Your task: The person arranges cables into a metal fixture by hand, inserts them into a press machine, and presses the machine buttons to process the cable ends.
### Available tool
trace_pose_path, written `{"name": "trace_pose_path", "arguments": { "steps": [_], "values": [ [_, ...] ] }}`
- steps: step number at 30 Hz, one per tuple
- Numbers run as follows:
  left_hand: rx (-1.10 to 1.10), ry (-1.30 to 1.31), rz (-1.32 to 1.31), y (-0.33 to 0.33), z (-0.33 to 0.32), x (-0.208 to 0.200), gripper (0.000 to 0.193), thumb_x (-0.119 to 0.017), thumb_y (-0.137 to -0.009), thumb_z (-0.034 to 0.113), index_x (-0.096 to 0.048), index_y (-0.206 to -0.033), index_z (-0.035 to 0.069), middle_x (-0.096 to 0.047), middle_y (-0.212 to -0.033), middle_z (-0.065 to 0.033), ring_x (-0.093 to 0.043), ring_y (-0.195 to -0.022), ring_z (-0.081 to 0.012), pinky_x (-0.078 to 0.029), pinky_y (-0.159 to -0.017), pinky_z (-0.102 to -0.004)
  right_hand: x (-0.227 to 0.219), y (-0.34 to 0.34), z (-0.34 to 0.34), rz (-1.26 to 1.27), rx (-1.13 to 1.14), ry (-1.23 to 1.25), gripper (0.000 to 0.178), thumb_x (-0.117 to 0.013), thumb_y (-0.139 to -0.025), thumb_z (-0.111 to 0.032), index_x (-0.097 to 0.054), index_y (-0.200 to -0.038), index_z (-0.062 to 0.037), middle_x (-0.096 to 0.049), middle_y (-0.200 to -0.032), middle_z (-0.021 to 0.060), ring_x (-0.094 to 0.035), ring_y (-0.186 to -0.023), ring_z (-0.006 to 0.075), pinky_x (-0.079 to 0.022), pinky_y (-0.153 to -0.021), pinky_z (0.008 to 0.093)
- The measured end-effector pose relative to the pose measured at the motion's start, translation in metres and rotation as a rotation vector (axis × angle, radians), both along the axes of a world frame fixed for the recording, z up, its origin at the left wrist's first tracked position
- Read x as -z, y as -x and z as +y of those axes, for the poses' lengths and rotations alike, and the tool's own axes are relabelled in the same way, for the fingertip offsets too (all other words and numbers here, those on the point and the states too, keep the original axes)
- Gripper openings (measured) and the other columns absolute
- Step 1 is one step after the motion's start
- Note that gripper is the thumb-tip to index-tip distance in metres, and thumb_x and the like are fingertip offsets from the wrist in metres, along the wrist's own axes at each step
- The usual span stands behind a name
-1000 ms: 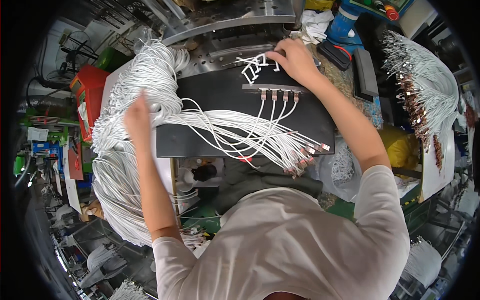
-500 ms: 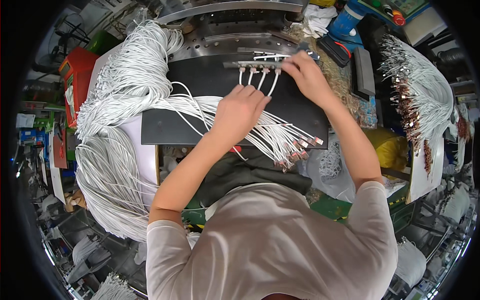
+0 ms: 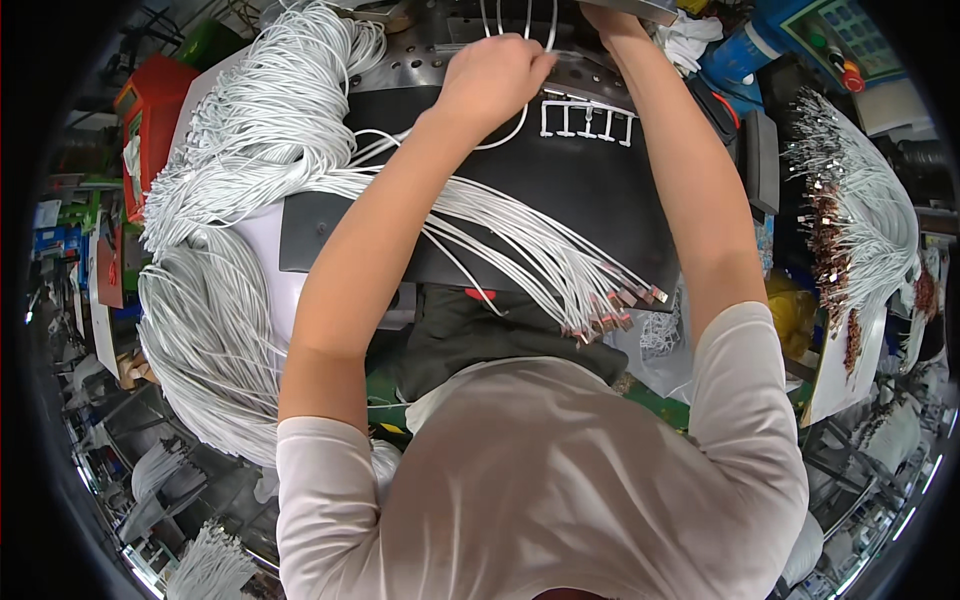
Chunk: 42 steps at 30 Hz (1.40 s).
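My left hand (image 3: 495,82) is closed around several white cables (image 3: 528,18), which run up from its fingers toward the metal machine at the far side. One of them loops below the hand onto the black work surface (image 3: 570,200). My right hand (image 3: 612,22) reaches in at the machine; its fingers are hidden behind a metal part at the upper edge. Between my forearms lies a comb-shaped white plastic strip (image 3: 587,121). Closer to me, a fanned bundle of white cables (image 3: 520,220) ends in metal plugs (image 3: 605,312) over the near edge.
A big heap of white cables (image 3: 270,110) fills the left side, with more hanging down (image 3: 205,340). At right another cable bunch (image 3: 850,220) hangs over a board. A red box (image 3: 150,130), a blue cylinder (image 3: 745,50) and a control panel (image 3: 835,45) stand around.
Both hands have moved forward into the machine, taking the cables whose ends sat in a metal bar. The white plastic strip now shows on the black surface. The view has shifted.
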<state>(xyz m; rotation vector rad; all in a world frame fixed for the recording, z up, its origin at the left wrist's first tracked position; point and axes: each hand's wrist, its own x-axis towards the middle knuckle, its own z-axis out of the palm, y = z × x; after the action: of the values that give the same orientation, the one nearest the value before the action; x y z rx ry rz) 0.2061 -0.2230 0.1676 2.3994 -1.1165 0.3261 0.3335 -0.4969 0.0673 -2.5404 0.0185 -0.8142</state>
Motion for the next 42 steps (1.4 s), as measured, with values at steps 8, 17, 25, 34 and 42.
{"name": "trace_pose_path", "arguments": {
  "steps": [8, 17, 25, 34, 42],
  "values": [
    [0.042, -0.281, 0.33, -0.036, -0.023, -0.044, 0.047, -0.055, -0.094, 0.029, -0.06, -0.13, 0.001, -0.073, -0.096, -0.023, -0.07, -0.092, -0.0411, -0.053, -0.089, -0.0518, 0.001, 0.005, -0.036, -0.135, 0.022, 0.129, 0.036, -0.051, -0.1, -0.025, -0.064, -0.121, 0.0008, -0.067, -0.119, 0.0259, -0.062, -0.114, 0.0398, -0.047, -0.099, 0.0475],
    [-0.183, -0.18, -0.05, -0.064, 0.009, 0.027, 0.042, -0.058, -0.091, 0.024, -0.061, -0.128, 0.003, -0.073, -0.095, -0.0223, -0.07, -0.09, -0.0414, -0.053, -0.088, -0.0518, -0.078, 0.138, 0.113, -0.148, -0.105, 0.458, 0.042, -0.051, -0.1, -0.032, -0.066, -0.126, -0.0034, -0.065, -0.127, 0.0216, -0.057, -0.125, 0.0377, -0.042, -0.106, 0.0491],
    [-0.285, -0.072, -0.544, -0.074, 0.001, 0.04, 0.049, -0.056, -0.09, 0.027, -0.058, -0.133, 0.003, -0.055, -0.14, -0.0223, -0.05, -0.132, -0.0361, -0.033, -0.116, -0.0503, -0.106, 0.155, 0.146, -0.113, 0.128, 0.369, 0.045, -0.058, -0.093, -0.031, -0.068, -0.118, 0.0044, -0.069, -0.12, 0.0189, -0.061, -0.118, 0.0352, -0.044, -0.105, 0.0484],
    [-0.279, -0.095, -0.156, -0.06, 0.007, 0.048, 0.028, -0.058, -0.094, 0.027, -0.073, -0.097, 0.004, -0.07, -0.099, -0.0191, -0.069, -0.092, -0.037, -0.053, -0.087, -0.048, -0.064, 0.139, 0.108, 0.287, 0.151, 0.2, 0.027, -0.062, -0.09, -0.024, -0.074, -0.103, -0.0036, -0.073, -0.097, 0.0179, -0.069, -0.096, 0.0338, -0.053, -0.084, 0.0451],
    [0.334, 0.783, 1.679, 0.186, 0.218, 0.073, 0.037, -0.054, -0.107, 0.031, -0.066, -0.092, -0.001, -0.069, -0.081, -0.0126, -0.067, -0.073, -0.02, -0.053, -0.067, -0.0314, -0.019, 0.459, 0.03, -0.395, 0.482, -0.599, 0.034, -0.045, -0.108, -0.016, -0.056, -0.08, -0.0018, -0.059, -0.08, 0.0028, -0.054, -0.073, 0.012, -0.045, -0.065, 0.0264]
  ]
}}
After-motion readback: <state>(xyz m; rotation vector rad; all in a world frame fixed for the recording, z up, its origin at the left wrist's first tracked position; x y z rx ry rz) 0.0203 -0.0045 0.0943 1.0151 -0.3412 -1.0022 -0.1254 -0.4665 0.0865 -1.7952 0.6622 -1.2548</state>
